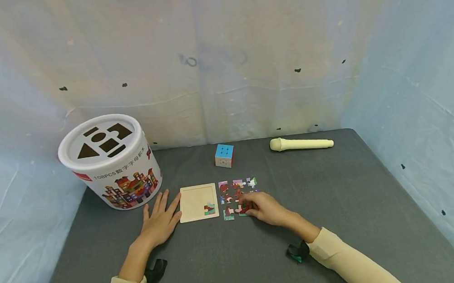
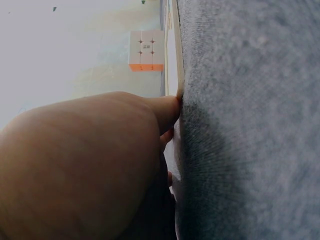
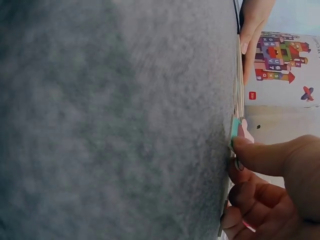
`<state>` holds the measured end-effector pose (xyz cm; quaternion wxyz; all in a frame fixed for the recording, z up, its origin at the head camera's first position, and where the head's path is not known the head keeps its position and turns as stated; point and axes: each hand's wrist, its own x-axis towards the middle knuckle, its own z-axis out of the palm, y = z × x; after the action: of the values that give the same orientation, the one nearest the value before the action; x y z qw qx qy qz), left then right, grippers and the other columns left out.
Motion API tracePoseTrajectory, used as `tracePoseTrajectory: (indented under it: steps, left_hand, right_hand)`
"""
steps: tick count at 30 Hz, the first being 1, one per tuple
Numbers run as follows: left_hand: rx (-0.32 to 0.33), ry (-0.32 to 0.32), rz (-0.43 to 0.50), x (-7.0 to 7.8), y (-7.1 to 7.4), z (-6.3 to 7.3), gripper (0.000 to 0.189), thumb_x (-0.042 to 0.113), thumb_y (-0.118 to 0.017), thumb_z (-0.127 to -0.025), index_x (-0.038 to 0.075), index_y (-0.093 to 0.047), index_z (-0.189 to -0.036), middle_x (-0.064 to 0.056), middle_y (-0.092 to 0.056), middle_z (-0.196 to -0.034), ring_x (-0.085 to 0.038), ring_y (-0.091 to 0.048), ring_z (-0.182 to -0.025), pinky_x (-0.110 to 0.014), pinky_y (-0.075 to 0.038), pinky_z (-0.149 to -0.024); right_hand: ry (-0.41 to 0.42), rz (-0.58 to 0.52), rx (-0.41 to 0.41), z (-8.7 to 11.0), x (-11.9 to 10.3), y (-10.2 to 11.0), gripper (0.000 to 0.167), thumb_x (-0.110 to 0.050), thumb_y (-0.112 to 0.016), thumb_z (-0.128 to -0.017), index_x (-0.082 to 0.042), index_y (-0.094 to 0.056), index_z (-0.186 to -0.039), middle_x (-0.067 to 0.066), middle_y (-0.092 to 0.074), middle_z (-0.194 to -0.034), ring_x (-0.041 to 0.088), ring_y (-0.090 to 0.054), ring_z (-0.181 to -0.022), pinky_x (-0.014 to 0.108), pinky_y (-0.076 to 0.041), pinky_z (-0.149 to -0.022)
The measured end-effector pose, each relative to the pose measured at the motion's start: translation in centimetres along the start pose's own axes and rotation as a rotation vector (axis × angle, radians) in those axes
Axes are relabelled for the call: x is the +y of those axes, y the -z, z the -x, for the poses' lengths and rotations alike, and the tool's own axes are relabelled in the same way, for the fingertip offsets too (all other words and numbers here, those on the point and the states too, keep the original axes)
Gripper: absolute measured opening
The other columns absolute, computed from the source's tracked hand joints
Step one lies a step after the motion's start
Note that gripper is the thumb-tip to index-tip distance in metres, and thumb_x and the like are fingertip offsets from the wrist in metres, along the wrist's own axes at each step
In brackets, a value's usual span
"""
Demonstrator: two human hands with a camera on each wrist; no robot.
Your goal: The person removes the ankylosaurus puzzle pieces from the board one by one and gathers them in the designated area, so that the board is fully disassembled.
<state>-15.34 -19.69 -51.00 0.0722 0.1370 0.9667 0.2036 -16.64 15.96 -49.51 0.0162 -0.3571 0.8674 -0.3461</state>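
A square wooden puzzle tray (image 1: 192, 202) lies on the grey cloth, with a small joined picture section (image 1: 209, 209) in its lower right corner. My left hand (image 1: 159, 224) rests flat at the tray's left side, fingers spread; in the left wrist view the thumb touches the tray's edge (image 2: 173, 60). To the right of the tray lie several loose jigsaw pieces (image 1: 228, 213) in rough rows. At their lower right, my right hand (image 1: 269, 209) pinches a jigsaw piece (image 3: 235, 128) with a teal edge between thumb and index finger. Its fingers partly hide the neighbouring pieces.
A large white tub (image 1: 127, 169) with shaped holes in its lid stands just beyond my left hand. Behind the pieces sits a puzzle cube (image 1: 224, 155). A pale yellow toy microphone (image 1: 302, 143) lies at the back right. Pale sheets (image 1: 236, 67) enclose the table.
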Motion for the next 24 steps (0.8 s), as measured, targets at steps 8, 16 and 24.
tracePoseTrajectory:
  steps: [8,16,24]
  left_hand:
    - [0.018,-0.013,0.005,-0.27,-0.23,-0.02,0.059,0.037,-0.041,-0.107,0.015,-0.026,-0.16,-0.025,-0.009,-0.163,-0.045,-0.004,-0.149,-0.073,0.003,-0.108]
    - [0.022,-0.014,0.011,-0.15,-0.12,0.08,0.058,0.036,-0.043,-0.107,0.015,-0.027,-0.159,-0.025,-0.01,-0.163,-0.045,-0.005,-0.149,-0.073,0.003,-0.108]
    - [0.002,0.001,0.001,0.1,0.15,0.11,0.058,0.035,-0.042,-0.108,0.015,-0.025,-0.16,-0.025,-0.008,-0.164,-0.044,-0.003,-0.15,-0.073,0.004,-0.108]
  right_hand:
    - [-0.05,0.12,-0.02,-0.01,-0.54,-0.03,0.028,-0.009,-0.08,-0.084,-0.007,-0.071,-0.111,0.0,-0.06,-0.093,0.009,-0.051,-0.073,0.025,-0.043,-0.062]
    - [-0.038,0.151,-0.021,-0.08,-0.87,0.06,0.029,-0.009,-0.08,-0.084,-0.009,-0.074,-0.112,-0.001,-0.059,-0.097,0.01,-0.054,-0.08,0.027,-0.047,-0.067]
    - [0.015,0.152,-0.037,0.0,-0.81,0.3,0.028,-0.007,-0.079,-0.086,-0.01,-0.073,-0.113,0.001,-0.059,-0.097,0.012,-0.053,-0.08,0.025,-0.044,-0.066]
